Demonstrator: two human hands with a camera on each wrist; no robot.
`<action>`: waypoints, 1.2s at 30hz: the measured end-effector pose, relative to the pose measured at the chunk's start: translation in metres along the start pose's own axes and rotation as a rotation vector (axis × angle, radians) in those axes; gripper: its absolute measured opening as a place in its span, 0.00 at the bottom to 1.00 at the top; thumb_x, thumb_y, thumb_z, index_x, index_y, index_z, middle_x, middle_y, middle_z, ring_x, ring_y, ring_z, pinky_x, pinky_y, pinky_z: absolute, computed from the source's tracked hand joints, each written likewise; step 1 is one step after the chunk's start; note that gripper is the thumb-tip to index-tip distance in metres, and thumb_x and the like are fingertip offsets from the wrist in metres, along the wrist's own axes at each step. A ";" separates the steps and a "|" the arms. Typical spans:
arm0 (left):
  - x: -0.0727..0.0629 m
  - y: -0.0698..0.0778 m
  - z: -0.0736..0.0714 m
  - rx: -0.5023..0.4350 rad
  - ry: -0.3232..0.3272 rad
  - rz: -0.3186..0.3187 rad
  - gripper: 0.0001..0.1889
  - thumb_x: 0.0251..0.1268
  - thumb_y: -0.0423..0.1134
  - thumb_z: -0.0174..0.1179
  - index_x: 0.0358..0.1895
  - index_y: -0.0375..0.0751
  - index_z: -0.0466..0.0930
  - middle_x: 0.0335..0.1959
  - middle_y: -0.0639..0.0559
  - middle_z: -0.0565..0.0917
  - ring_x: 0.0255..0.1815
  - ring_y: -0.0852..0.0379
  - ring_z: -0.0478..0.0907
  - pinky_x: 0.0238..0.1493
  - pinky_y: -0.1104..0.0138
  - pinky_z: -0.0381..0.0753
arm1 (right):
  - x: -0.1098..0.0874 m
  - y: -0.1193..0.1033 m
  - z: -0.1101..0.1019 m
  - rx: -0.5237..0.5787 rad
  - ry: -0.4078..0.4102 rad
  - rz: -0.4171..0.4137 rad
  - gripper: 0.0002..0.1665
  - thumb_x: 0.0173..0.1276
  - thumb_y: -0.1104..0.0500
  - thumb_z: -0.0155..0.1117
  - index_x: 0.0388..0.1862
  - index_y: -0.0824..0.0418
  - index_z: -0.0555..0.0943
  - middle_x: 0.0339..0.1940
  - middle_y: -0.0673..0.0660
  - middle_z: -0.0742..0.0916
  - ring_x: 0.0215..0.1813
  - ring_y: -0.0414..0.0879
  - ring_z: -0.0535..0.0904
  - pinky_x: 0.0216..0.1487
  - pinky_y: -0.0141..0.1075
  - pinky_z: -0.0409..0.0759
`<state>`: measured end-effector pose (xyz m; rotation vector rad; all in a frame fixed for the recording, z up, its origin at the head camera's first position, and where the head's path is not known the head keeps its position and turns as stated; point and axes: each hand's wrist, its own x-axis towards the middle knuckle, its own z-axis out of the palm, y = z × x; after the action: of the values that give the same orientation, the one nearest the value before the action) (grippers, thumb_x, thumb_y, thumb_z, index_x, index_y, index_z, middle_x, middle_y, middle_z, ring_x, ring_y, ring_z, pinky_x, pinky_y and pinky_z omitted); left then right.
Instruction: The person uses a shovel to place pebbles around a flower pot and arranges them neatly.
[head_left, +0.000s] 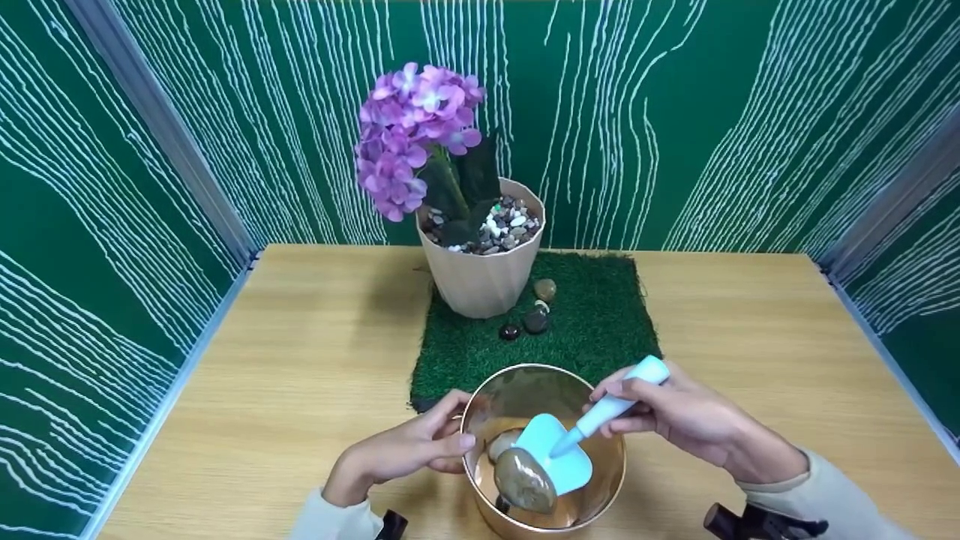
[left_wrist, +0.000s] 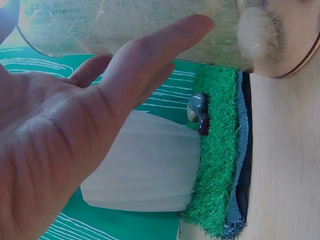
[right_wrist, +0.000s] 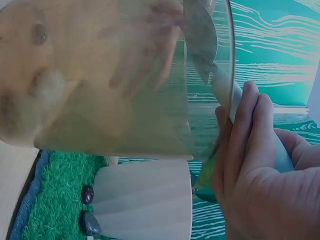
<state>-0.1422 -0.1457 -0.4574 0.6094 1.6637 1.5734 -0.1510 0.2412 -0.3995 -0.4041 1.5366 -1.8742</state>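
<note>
My right hand (head_left: pixel 679 416) grips the handle of a light blue toy shovel (head_left: pixel 566 465), its blade tilted down inside the mouth of a clear amber glass jar (head_left: pixel 615 487). A large glossy brown stone (head_left: pixel 525 480) overlaps the blade's left edge in the head view. Behind it in the jar is a paler stone (head_left: pixel 504 445), and a small dark stone (head_left: pixel 502 504) shows below. My left hand (head_left: pixel 409 450) holds the jar's left side, thumb near the rim and fingers behind. In the right wrist view, the shovel's handle (right_wrist: pixel 282 155) passes through my right hand (right_wrist: pixel 272 185).
Beyond the jar, a pale ribbed pot (head_left: pixel 480 285) with purple flowers (head_left: pixel 420 135) and pebbles (head_left: pixel 510 225) stands on a green turf mat (head_left: pixel 600 300). Several stones (head_left: pixel 536 321) lie beside the pot. Green panels with white lines (head_left: pixel 585 112) enclose the wooden table (head_left: pixel 315 330).
</note>
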 end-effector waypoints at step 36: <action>0.000 0.000 0.001 -0.020 -0.009 0.010 0.33 0.94 0.51 0.55 0.82 0.33 0.53 0.77 0.28 0.72 0.72 0.48 0.79 0.71 0.60 0.89 | -0.001 -0.035 -0.075 0.167 0.191 -0.107 0.31 0.96 0.65 0.38 0.54 0.64 0.93 0.52 0.60 0.96 0.52 0.48 0.97 0.59 0.31 0.92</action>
<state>-0.1411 -0.1447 -0.4577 0.6146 1.6391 1.5898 -0.2067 0.3006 -0.3851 -0.2416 1.4890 -2.1596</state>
